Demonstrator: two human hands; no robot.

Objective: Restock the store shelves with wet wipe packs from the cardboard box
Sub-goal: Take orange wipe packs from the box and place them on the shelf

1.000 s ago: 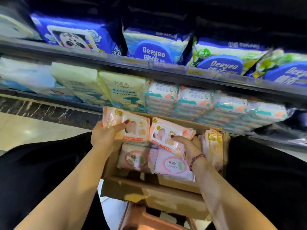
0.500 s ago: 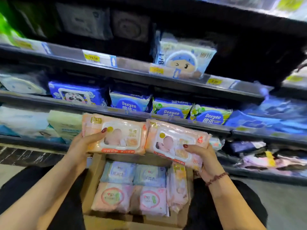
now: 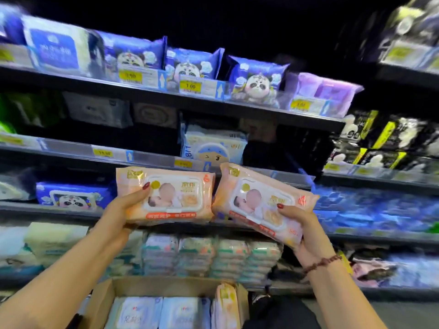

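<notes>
Wet wipe packs (image 3: pixel 166 195): report position and grip. (Checker)

Two peach packs are at the centre of the frame, in front of the shelves (image 3: pixel 71 150). Left hand (image 3: pixel 118 214) holds one level, its fingers (image 3: pixel 140 193) clamped on the lower left corner with the thumb on the front face. Right hand (image 3: pixel 306 236) grips the other pack (image 3: pixel 263 205), tilted down to the right. Its thumb is on the front and the remaining fingers are hidden behind. The inner edges of the two packs nearly touch. (Stocker)

Change over the last second? (Checker)

Both packs were at the rim of the cardboard box (image 3: pixel 166 284). They have been lifted clear. The box now sits at the bottom of the frame, well below them, with more packs (image 3: pixel 142 312) inside. The view has swung upward and shows higher shelf rows. (Stocker)

Consequence for the task? (Checker)

Judgement: pick-up is complete and placement has not begun. Neither pack touches a shelf. A dark gap shows right of the winking-face pack (image 3: pixel 213 148), on the row behind the held packs. It may be the slot, but no matching peach stock is visible there, so the destination cannot be confirmed. The box still holds stock, so further cycles are needed. (Stocker)
</notes>
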